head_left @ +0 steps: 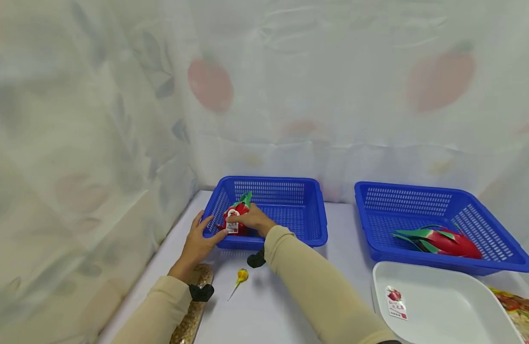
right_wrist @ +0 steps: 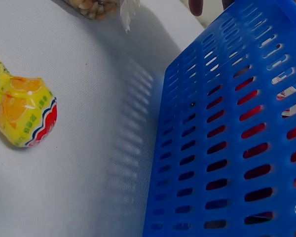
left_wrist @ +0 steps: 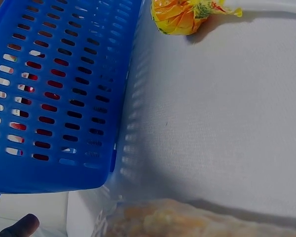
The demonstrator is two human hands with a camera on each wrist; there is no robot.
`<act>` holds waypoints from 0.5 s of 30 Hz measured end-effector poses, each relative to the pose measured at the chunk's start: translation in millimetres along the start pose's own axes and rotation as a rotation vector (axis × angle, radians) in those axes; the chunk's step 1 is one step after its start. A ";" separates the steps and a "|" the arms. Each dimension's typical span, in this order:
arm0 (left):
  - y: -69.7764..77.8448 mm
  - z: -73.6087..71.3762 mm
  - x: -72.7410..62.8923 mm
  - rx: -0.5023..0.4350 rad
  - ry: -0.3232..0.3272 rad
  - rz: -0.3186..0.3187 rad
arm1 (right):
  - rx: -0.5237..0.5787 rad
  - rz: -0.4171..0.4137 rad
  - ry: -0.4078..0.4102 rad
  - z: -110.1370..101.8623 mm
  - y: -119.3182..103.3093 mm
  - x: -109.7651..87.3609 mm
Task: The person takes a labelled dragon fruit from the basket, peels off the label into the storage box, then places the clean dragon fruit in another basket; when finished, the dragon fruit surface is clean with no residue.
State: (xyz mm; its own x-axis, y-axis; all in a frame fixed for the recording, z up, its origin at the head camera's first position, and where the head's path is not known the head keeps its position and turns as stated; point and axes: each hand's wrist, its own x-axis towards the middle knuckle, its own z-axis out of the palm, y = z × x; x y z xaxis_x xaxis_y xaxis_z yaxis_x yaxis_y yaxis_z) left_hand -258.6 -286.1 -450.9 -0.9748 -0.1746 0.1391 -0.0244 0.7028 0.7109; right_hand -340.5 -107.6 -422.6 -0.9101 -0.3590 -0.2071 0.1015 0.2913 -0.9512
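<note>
In the head view, a red dragon fruit [head_left: 244, 230] with green leafy tips lies in the left corner of the left blue basket [head_left: 281, 241]. A white label [head_left: 232, 224] with a red fruit print sits on its near side. My right hand [head_left: 257, 219] reaches over the basket's front and grips the fruit, thumb across the label. My left hand [head_left: 200, 242] spreads its fingers over the basket's front left corner, thumb tip at the label's lower edge. In both wrist views the basket wall hides most of the fruit, with red showing through the slots.
A yellow-wrapped lollipop [head_left: 242, 275] and a clear bag of nuts [head_left: 195, 306] lie before the basket. To the right, another blue basket [head_left: 419, 258] holds a second dragon fruit [head_left: 451, 242]. A white tray [head_left: 453, 306] bearing a similar label [head_left: 396, 303] stands before it, beside a colourful packet [head_left: 520, 310].
</note>
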 end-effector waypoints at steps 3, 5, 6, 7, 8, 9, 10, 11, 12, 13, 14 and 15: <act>-0.7 -0.6 0.0 0.010 -0.001 -0.006 | 0.001 0.016 0.009 2.5 -0.8 0.7; -0.8 -0.8 0.4 0.008 0.000 -0.002 | 0.004 0.020 0.015 3.9 -1.7 1.0; -0.6 -0.8 0.6 0.002 0.000 0.002 | 0.006 0.020 0.020 4.4 -2.1 1.1; -0.5 -0.7 1.0 -0.002 0.001 0.006 | 0.008 0.020 0.025 4.9 -2.4 1.3; -0.4 -0.6 1.3 -0.008 0.003 0.011 | 0.008 0.019 0.032 5.4 -2.6 1.6; -0.2 -0.5 1.5 -0.013 0.004 0.014 | 0.007 0.019 0.040 5.9 -2.7 2.2; -0.4 -0.5 1.8 -0.013 0.003 0.018 | 0.005 0.018 0.046 6.5 -2.7 2.9; -0.4 -0.2 1.9 -0.015 0.002 0.016 | -0.005 0.021 0.055 7.1 -2.4 3.7; -0.4 0.1 1.8 -0.016 0.000 0.012 | -0.015 0.025 0.062 7.8 -2.0 4.7; -0.7 0.6 1.7 -0.015 0.000 0.008 | -0.024 0.030 0.070 8.6 -1.5 5.9; -0.8 0.9 1.4 -0.012 -0.003 0.003 | -0.034 0.035 0.077 9.4 -1.1 7.0; -0.9 1.4 1.1 -0.010 -0.004 -0.001 | -0.042 0.042 0.085 10.1 -0.6 8.1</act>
State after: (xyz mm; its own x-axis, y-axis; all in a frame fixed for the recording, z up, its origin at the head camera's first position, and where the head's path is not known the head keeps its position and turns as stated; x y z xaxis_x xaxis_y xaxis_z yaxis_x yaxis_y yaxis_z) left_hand -259.9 -286.0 -452.3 -0.9756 -0.1726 0.1358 -0.0232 0.6957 0.7180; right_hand -343.9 -119.6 -426.1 -0.9363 -0.2701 -0.2244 0.1244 0.3423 -0.9313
